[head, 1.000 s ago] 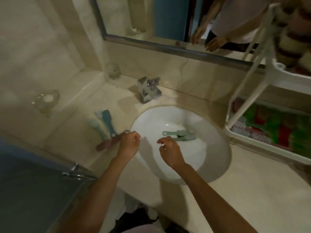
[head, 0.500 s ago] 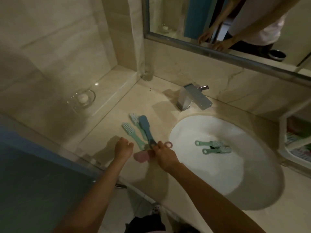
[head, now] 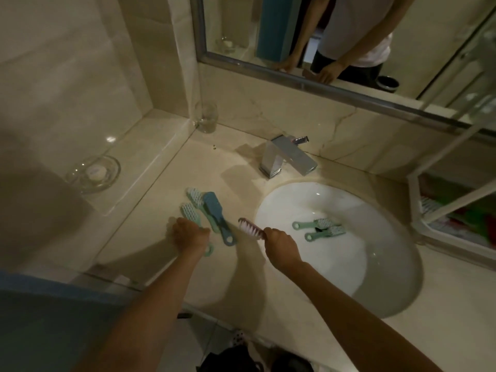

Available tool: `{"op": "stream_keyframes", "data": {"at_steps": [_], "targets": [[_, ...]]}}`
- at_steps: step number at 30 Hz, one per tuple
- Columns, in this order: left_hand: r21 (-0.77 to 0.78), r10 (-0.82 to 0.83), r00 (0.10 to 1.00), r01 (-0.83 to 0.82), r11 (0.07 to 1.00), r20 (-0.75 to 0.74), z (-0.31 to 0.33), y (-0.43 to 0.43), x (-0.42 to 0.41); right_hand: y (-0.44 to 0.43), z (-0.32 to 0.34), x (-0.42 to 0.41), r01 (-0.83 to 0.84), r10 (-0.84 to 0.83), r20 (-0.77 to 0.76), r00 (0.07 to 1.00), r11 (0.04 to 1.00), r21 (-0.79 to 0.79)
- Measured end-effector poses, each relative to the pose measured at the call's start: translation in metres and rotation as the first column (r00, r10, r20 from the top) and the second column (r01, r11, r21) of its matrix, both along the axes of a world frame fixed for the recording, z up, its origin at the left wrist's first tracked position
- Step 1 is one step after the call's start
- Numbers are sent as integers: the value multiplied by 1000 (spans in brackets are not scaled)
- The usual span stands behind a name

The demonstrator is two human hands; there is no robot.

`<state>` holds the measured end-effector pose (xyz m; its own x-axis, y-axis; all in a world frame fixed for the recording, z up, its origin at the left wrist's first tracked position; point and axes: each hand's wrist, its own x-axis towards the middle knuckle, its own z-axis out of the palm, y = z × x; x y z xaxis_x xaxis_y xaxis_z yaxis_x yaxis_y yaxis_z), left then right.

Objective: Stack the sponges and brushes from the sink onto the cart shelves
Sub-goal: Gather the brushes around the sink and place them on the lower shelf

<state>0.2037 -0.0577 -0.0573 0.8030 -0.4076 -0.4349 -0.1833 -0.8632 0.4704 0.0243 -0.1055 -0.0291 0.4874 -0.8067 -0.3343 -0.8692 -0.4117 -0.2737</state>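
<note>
Bristles white on a pink back: our right hand (head: 280, 248) grasps the pink brush (head: 251, 228), head aimed at ten o'clock; our left hand (head: 189, 234) clenches the mint brush (head: 190, 212) by its handle.

We see a chrome faucet (head: 288, 157) at centre, a clear glass (head: 206, 116) upper left, and a soap dish (head: 114, 171) at left.

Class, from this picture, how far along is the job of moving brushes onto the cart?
Done: the cart already holds colourful items, too blurred to name. In hand: the right hand grips a pink brush; the left hand grips a mint brush on the counter. Left: two green brushes in the sink, plus a blue brush and second mint brush.
</note>
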Motion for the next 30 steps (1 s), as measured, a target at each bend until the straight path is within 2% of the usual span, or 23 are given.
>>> {"op": "stream_keyframes", "data": {"at_steps": [5,13,17,20,26,30], "targets": [[34,-68,998,68,997,0,-2,6,3,-7,6,-9,127,-132,71,989,990,65],[134,-223,973,215,967,53,5,30,9,-8,7,-29,136,-146,122,982,987,84],[52,-179,975,174,983,134,23,28,-10,-8,14,-47,143,-152,186,971,988,58],[-91,-197,969,211,973,146,46,13,-41,-14,21,-70,176,-174,267,948,984,17],[-281,-480,864,504,816,155,89,-37,-146,-34,38,-159,293,-232,400,887,951,-97],[-279,-646,747,660,697,156,99,-69,-229,-46,41,-244,447,-319,460,829,872,-201]]}}
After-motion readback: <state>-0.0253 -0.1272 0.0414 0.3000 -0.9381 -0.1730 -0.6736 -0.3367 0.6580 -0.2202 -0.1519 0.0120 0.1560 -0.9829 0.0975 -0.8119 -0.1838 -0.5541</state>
